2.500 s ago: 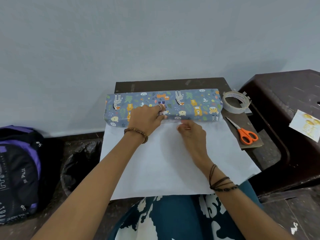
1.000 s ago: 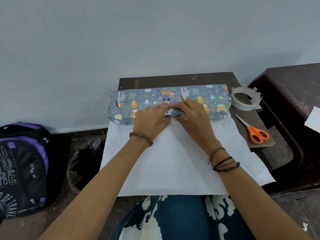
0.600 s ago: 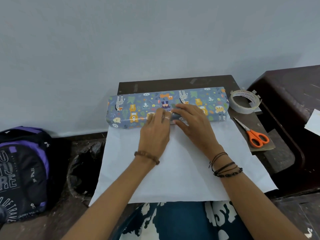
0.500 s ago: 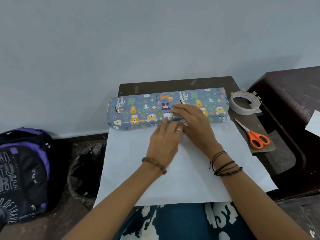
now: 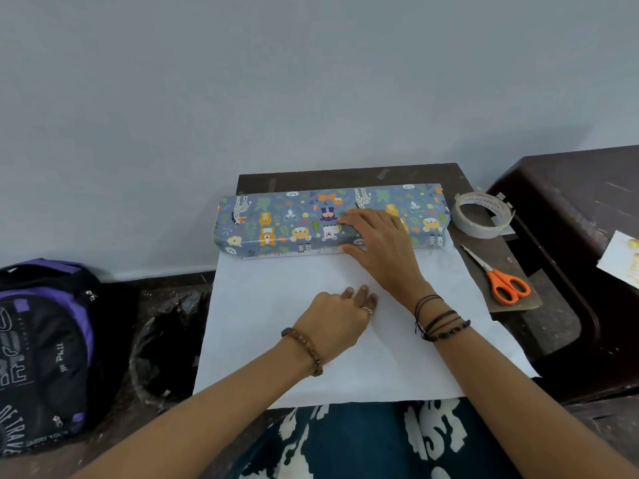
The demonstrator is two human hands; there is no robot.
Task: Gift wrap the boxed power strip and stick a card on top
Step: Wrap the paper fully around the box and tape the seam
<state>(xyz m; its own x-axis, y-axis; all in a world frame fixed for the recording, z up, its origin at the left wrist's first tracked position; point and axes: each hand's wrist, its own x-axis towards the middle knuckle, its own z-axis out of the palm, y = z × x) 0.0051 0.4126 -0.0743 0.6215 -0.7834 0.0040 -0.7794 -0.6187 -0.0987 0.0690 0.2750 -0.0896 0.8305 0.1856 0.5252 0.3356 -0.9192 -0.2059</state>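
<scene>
The long box (image 5: 276,223) lies across the far side of the small dark table (image 5: 345,176), covered in blue-grey animal-print paper. The white underside of the wrapping sheet (image 5: 269,340) spreads from the box toward my lap. My right hand (image 5: 377,247) lies flat on the box's right half, with fingers over its top and thumb at its near edge. My left hand (image 5: 335,323) rests palm down on the white sheet, apart from the box, holding nothing. A pale card (image 5: 622,267) with yellow shapes lies on the dark stool at the right edge.
A tape roll (image 5: 480,229) sits right of the box and orange-handled scissors (image 5: 506,288) lie nearer me. A dark brown stool (image 5: 570,202) stands to the right. A purple-black backpack (image 5: 41,340) and a black plastic bag (image 5: 166,347) are on the floor left.
My left hand has slid off the box and back toward me over the white sheet. My right hand stays pressed on the box. The view has shifted slightly.
</scene>
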